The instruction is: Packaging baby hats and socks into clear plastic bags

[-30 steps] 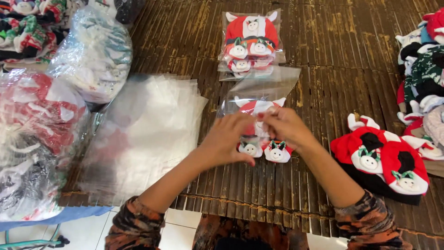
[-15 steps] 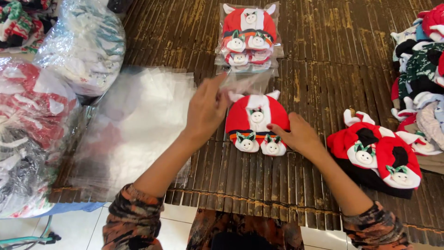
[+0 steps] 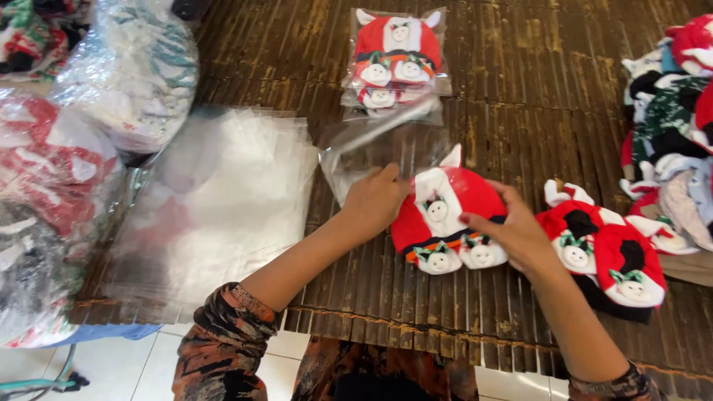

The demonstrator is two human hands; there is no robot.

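A red and white knitted hat (image 3: 445, 215) with small white animal faces lies on the brown slatted table (image 3: 520, 89). My left hand (image 3: 375, 200) grips its left edge together with the mouth of a clear plastic bag (image 3: 371, 152) that lies behind it. My right hand (image 3: 512, 230) holds the hat's right side near the brim. Whether the hat's top is inside the bag I cannot tell.
Bagged red hats (image 3: 394, 56) are stacked at the back. A pile of flat clear bags (image 3: 223, 200) lies to the left, beside big plastic sacks of knitwear (image 3: 44, 186). More red hats (image 3: 601, 252) sit at my right, with mixed knitwear (image 3: 676, 111) beyond.
My left hand reached back to the clear bag and has drawn it to the hat's left edge. The right hand moved onto the hat's right side, and the hat now lies slightly tilted.
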